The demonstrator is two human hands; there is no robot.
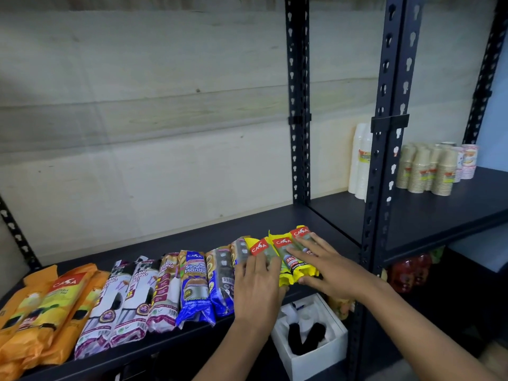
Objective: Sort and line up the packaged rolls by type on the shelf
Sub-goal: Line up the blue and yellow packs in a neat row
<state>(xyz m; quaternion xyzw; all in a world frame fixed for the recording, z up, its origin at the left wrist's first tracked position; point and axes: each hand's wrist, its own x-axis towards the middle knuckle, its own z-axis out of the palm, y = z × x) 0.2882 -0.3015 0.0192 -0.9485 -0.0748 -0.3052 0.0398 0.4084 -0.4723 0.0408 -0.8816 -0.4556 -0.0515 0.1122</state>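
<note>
Dark metal shelving [275,215] with perforated uprights is seen against a pale board wall. On the shelf, packaged rolls are laid side by side in one row, each pointing front to back. From the left are found the orange packs [46,306], then the white and purple packs [121,301], then the blue packs [203,284], and at the right end the yellow packs [291,254] with red labels.

The left hand [257,287] is laid flat, palm down, over the place where the blue packs meet the yellow ones; its fingers are held close together and nothing is pinched. The right hand [321,264] is spread over the right-most yellow packs, fingers extended and pressed on top, and its thumb is seen at the front end of the packs. No pack is lifted.

On the next shelf bay to the right, stacks of paper cups [428,169] are standing. Below the shelf, a white open box [310,334] with dark items inside is seen.
</note>
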